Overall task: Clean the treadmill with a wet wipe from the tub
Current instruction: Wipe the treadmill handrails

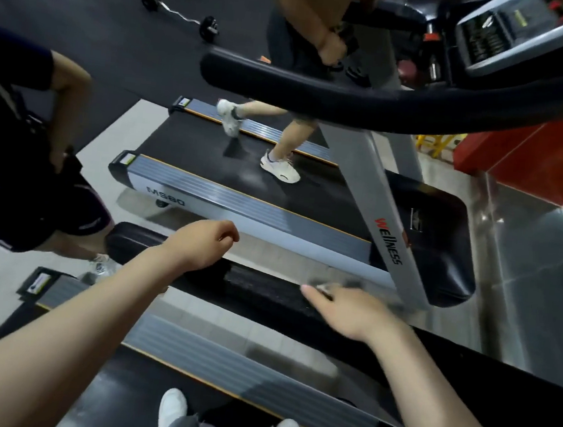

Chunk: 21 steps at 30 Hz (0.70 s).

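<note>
Near the bottom of my view, I stand on the treadmill (245,364), white shoes (172,407) on its dark matte belt, the ribbed grey side rail with its thin orange edge running left to right just beyond them. Across the middle runs its black padded handrail (266,289), rounded and faintly grainy. My left hand (201,245) rests on that handrail with its fingers curled loosely under, holding nothing I can make out. My right hand (349,311) lies further right on the same rail, fingers stretched flat, with a blurred pale scrap, seemingly the wet wipe (329,287), at its fingertips; I cannot tell whether it is pinched or only pressed. The tub is not in my view. Further off, a second treadmill (239,206) carries a person's legs in white trainers (281,170). At far left a curled barbell (179,14) lies on the black floor.
</note>
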Each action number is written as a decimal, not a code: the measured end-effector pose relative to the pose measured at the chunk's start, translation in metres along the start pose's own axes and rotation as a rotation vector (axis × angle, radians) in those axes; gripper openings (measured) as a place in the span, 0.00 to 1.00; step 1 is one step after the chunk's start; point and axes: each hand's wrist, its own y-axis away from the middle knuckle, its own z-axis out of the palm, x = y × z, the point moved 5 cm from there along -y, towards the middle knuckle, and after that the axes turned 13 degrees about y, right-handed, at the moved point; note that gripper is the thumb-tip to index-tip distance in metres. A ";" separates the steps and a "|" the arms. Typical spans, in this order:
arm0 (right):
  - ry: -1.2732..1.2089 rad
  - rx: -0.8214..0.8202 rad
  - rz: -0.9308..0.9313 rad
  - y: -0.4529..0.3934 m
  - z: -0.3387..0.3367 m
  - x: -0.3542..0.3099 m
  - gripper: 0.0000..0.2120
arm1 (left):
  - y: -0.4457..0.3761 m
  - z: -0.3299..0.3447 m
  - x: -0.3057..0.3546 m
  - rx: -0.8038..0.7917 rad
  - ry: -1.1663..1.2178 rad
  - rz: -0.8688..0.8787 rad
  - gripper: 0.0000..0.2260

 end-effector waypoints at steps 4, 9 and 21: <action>-0.010 0.106 -0.240 -0.041 -0.028 -0.138 0.39 | 0.009 -0.029 -0.047 0.065 -0.139 0.068 0.14; -0.083 0.021 -0.179 -0.038 -0.022 -0.113 0.31 | 0.016 -0.049 -0.072 0.114 -0.305 0.210 0.20; -0.324 -0.395 -0.090 -0.067 -0.039 -0.162 0.35 | 0.020 -0.082 -0.131 0.268 0.769 -0.110 0.18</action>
